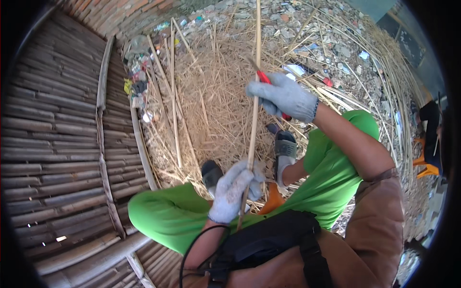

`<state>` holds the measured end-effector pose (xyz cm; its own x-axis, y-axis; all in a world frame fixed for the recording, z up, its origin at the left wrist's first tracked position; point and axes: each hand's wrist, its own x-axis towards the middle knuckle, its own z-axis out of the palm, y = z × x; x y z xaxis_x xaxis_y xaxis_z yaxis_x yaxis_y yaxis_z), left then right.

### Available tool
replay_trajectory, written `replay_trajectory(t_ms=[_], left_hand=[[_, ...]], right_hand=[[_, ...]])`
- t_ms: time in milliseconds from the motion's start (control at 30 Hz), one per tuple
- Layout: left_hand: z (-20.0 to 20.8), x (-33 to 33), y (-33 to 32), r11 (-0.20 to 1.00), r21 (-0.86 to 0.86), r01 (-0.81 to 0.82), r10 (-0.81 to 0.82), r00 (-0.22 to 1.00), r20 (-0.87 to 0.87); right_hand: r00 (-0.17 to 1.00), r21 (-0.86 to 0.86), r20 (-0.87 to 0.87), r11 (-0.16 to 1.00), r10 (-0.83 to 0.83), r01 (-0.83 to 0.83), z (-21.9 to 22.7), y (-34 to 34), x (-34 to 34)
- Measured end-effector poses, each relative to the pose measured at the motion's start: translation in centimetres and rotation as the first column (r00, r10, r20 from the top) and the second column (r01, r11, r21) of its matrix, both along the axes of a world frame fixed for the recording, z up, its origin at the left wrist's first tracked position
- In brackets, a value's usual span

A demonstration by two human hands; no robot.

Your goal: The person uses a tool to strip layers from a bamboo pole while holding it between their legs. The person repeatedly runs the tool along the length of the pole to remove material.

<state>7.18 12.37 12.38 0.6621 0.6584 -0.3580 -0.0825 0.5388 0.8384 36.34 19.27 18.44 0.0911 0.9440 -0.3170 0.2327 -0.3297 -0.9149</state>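
We hold a long, thin bamboo pole (255,120) above the straw-strewn ground (211,110), between our green trouser legs (317,187). Its long axis runs away from us, the far part pointing toward the ground's far edge by the brick wall (129,17) and leaning slightly right; that end runs out of view. The near end slants down by our black bag (269,240). Our gloved left hand (233,194) grips the pole low, fingers wrapped around it. Higher up, our gloved right hand (290,98) has its fingers closed around a red-handled knife (262,77), one finger lying across the pole. The knife points forward and left, toward the ground's far-left corner, blade at the pole; we cannot tell whether it cuts in.
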Motion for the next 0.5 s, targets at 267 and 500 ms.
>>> replay_trajectory(t_ms=[267, 500], left_hand=[[-2.0, -0.3, 0.9, 0.962, -0.257, -0.093, 0.104, 0.994, 0.028], [-3.8, -0.9, 1.8, 0.958, -0.280, -0.056, 0.094, 0.988, 0.123]], right_hand=[[0.966, -0.080, -0.196, 0.979, 0.171, -0.190, -2.2, 0.3, -0.6], [0.987, 0.021, -0.116, 0.993, 0.114, -0.113, -4.2, 2.5, -0.8]])
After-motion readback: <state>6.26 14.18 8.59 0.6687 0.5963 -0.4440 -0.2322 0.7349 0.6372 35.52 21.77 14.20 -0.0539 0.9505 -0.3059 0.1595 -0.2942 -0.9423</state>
